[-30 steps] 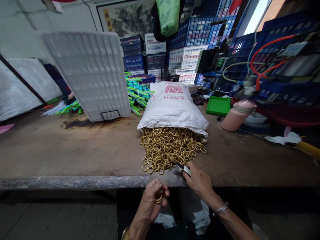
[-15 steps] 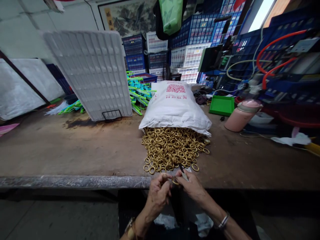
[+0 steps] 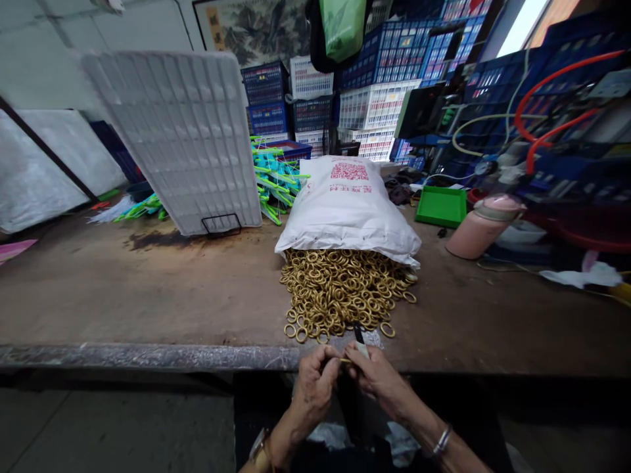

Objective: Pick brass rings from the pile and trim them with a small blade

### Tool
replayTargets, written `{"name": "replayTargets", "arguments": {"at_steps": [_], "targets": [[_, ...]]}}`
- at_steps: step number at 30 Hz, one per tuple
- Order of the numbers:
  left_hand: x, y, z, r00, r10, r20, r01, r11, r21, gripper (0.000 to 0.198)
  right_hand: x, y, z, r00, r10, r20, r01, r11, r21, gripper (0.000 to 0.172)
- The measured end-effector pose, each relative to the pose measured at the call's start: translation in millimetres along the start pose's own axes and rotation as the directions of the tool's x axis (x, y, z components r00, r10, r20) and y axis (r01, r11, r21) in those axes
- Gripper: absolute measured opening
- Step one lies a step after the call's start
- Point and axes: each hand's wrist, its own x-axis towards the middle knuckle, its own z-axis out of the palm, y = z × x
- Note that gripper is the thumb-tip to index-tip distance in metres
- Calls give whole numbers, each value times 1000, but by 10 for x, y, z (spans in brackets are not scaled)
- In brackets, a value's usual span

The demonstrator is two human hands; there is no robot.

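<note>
A heap of gold metal rings (image 3: 345, 289) spills from the open mouth of a white sack (image 3: 349, 203) onto the brown workbench (image 3: 148, 289). At the bench's front edge my two hands meet. My left hand (image 3: 318, 381) is closed, pinching a gold ring (image 3: 345, 360) between its fingertips. My right hand (image 3: 377, 374) is closed round a small dark-tipped blade tool (image 3: 359, 338), whose tip points up toward the heap and touches the ring. A bracelet shows on each wrist.
A white moulded tray (image 3: 182, 138) leans upright at the back left, beside green and blue plastic hangers (image 3: 273, 180). A green tray (image 3: 441, 207) and a pink flask (image 3: 480, 226) lie at the right. Stacked blue and white crates (image 3: 365, 105) fill the background.
My left hand rose from below the bench edge with rings and met my right hand. Both hands now sit together at the edge, holding one ring against the tool.
</note>
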Motion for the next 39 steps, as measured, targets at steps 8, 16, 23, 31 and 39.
{"name": "replayTargets", "arguments": {"at_steps": [8,16,23,31,39], "targets": [[1,20,-8,998,-32,-53,31,999,-32,21,173,230,-26,974,-224,-35,204,934,-294,45],[10,-2,-19,988,-154,-21,152,986,-63,32,163,210,-53,951,-308,-2,286,884,-370,42],[-16,-21,-17,962,-264,68,272,949,-162,37,110,113,22,961,-275,-7,258,910,-324,37],[-58,18,-18,960,-264,92,280,899,-337,34,135,157,19,959,-282,-35,266,934,-240,38],[-89,17,1,954,-293,69,295,865,-405,37,135,184,-26,948,-318,-25,295,903,-313,39]]}}
